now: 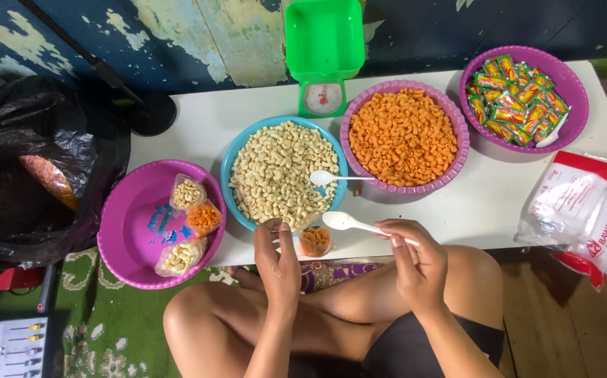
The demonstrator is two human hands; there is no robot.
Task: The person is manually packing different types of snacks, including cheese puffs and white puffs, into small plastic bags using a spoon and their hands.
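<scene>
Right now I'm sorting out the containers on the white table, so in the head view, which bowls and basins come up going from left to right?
Magenta basin holding filled snack bags → blue bowl of pale crackers → purple bowl of orange macaroni snacks → purple bowl of small sachets.

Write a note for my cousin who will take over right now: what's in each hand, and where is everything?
Left hand: holds a small clear bag part-filled with orange snacks.
Right hand: holds a white spoon, empty.
Blue bowl: pale snacks, second spoon resting there. Purple bowl: orange snacks.
Done: three filled bags in the purple basin.
Left: the bag in hand is not yet in the basin.
</scene>
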